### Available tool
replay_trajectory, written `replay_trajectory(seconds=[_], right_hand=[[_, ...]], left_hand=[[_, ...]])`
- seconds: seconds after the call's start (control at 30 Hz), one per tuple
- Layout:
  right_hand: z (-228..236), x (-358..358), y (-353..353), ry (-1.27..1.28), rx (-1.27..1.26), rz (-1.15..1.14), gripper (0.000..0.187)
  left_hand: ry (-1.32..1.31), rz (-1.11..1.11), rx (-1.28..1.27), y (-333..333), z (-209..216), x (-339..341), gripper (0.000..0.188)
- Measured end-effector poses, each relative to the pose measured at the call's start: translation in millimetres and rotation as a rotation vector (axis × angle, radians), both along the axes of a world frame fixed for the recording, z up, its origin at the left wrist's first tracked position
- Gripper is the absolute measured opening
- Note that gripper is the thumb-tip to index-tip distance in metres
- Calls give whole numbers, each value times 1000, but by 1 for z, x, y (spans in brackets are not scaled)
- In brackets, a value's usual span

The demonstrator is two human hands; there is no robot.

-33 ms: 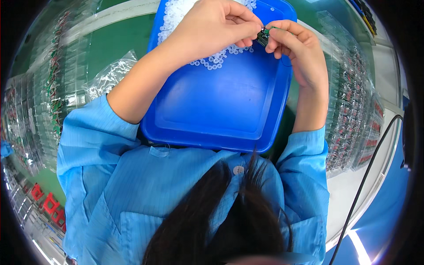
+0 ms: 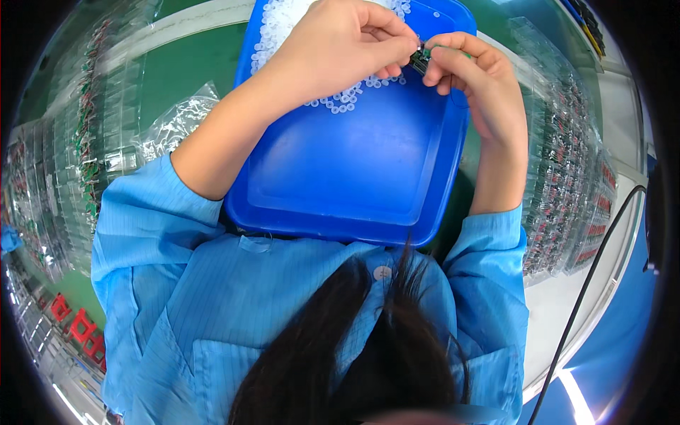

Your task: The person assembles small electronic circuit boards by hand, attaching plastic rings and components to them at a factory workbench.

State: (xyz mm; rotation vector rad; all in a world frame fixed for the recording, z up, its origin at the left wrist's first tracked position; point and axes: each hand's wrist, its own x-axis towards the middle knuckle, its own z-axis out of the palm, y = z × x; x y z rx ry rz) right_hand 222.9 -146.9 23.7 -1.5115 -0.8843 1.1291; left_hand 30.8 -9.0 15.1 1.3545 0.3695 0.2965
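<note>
Over the far right part of a blue tray (image 2: 340, 166), my two hands meet at a small green and dark circuit board (image 2: 419, 61). My right hand (image 2: 487, 81) pinches the board between thumb and fingers, and a thin dark wire loops below these fingers. My left hand (image 2: 333, 49) is closed, thumb against fingertips, right at the board's left edge. Whatever lies in that pinch is too small and covered to make out. Many small white ring-shaped plastic pieces (image 2: 280, 32) are heaped in the far part of the tray, partly behind my left hand.
A crumpled clear plastic bag (image 2: 180, 120) lies left of the tray on the green tabletop (image 2: 202, 57). Packed rows of parts in clear plastic stand at the left (image 2: 88, 134) and right (image 2: 567, 163). A black cable (image 2: 591, 273) runs down the right side.
</note>
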Motion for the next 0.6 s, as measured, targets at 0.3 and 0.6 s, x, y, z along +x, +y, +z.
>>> replay_trajectory(seconds=[0.3, 0.6], right_hand=[[17, -55, 0, -1303, 430, -175, 21], [0, -28, -3, -371, 156, -107, 8]], left_hand=[[22, -30, -157, 9, -10, -1, 16], [-32, 143, 354, -28, 18, -5, 13]])
